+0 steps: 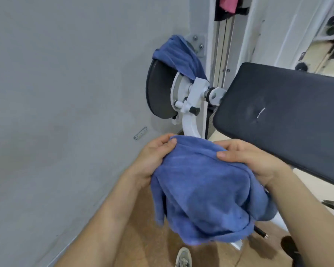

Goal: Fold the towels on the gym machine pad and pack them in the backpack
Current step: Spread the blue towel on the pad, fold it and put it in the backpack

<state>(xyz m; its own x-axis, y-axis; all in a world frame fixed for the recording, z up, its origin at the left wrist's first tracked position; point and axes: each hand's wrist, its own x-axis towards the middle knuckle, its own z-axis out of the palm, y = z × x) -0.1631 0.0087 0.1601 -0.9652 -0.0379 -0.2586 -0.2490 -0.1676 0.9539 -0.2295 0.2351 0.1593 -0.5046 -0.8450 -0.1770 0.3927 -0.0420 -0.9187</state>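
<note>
- A blue terry-cloth towel [202,189] hangs bunched in mid-air at six o'clock in the head view. It is off the pad and not laid flat, and no deliberate fold shows in it.
- The left hand [152,157] pinches the towel's upper edge at its ten o'clock, thumb on top and fingers behind the cloth.
- The right hand [253,160] grips the same edge at two o'clock in the same way.
- Holding the towel by its top edge lets its own weight pull the rest down. I judge this a way to find the corners and open the cloth before folding.
- A black padded rectangular machine pad [287,116] lies at three o'clock, just beside the right hand, with its visible top bare. It is probably the folding surface, which would explain why the towel is held so near it.
- A second blue towel [175,54] is draped over a round dark disc [158,89] at twelve o'clock, next to a white metal bracket [191,105]. It seems parked there to wait its turn.
- The backpack is not in view, so nothing here shows that packing has begun.
- A pale shoe [184,257] stands at six o'clock on the brown wooden floor [143,237], directly under the hanging cloth.
- A grey wall [66,93] fills the nine o'clock side.
</note>
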